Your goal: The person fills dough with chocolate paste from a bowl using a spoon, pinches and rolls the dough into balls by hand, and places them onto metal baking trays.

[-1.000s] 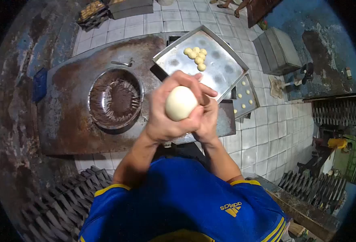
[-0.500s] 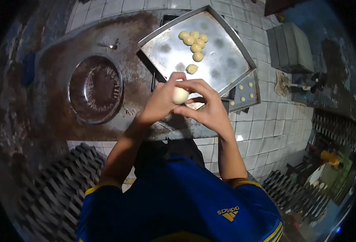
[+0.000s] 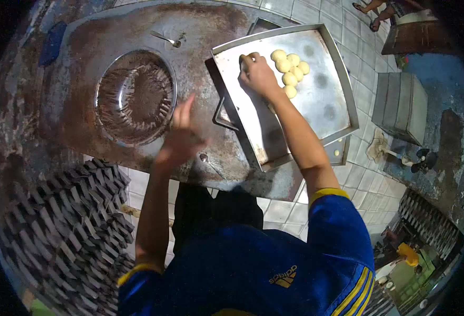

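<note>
My right hand [image 3: 258, 73] is over the left part of a square metal tray [image 3: 331, 89], palm down with its fingers curled together. Whatever lies between those fingers is hidden. Right beside it, several smooth yellow dough balls [image 3: 290, 79] sit clustered on the tray. A pale sliver shows at the edge of my right forearm, too covered to identify. My left hand [image 3: 183, 137], blurred by motion, hangs above the worktable [image 3: 205, 110] with fingers stretched out and nothing in them. It is close to the right rim of a large metal bowl [image 3: 175, 87].
A spoon [image 3: 166, 39] lies behind the bowl, and a small shiny object [image 3: 204, 158] near the table's front. Beneath the big tray another tray [image 3: 342, 150] sticks out. To the right stand a grey box [image 3: 400, 105] and a fan [image 3: 425, 160]. A person's feet [image 3: 371, 16] show at top right.
My hands have parted from around a dough ball. The right one went up onto the tray, the left one moved left and opened. The ball is out of sight, and my view has shifted.
</note>
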Demonstrator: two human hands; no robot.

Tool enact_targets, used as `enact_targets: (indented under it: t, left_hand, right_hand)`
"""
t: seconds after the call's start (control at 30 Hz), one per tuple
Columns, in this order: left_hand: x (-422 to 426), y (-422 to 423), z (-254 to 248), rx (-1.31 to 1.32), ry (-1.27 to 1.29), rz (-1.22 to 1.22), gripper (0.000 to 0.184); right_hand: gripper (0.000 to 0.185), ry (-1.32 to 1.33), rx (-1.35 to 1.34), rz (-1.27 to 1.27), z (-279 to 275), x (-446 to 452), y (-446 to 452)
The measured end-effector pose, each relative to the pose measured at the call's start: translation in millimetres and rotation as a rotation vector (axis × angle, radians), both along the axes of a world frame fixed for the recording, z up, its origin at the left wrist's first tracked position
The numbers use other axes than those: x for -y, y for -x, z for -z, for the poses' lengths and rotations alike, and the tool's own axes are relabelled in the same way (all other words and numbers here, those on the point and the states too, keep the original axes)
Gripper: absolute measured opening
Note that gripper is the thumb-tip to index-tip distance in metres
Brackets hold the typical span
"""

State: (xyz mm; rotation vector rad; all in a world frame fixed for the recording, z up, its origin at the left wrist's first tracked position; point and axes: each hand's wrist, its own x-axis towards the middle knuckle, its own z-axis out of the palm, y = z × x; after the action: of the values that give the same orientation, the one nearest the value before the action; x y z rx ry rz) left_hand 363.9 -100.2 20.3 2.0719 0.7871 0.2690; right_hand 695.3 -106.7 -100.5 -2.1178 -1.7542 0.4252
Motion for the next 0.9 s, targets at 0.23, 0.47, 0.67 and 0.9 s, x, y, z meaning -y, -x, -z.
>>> enact_targets:
  t: [0.23,0.47,0.67,0.9]
  left_hand:
    - [92.7,151.4,44.5,-0.247,0.014,-0.221,0.104]
    - [126.2,164.4,20.6,-0.35,0.568,-0.536,0.102]
    - [115.1,113.3,-13.1,-0.297,0.531,-0.441,0.088]
    - [102.2,97.2,-3.7,-0.111,0.537,-0.362,0.068]
  right_hand:
    - [0.078,0.017,0.036,-0.078,59.6,-15.9,4.2]
    - [0.084,0.128,0.17,-0.134,35.4,-7.4,5.6]
    - [0.068,0.046,-0.483,-0.123,7.6,-4.8,-37.1]
    - [0.017,0.274,0.204,-0.29,-18.7,110.6,-31.5]
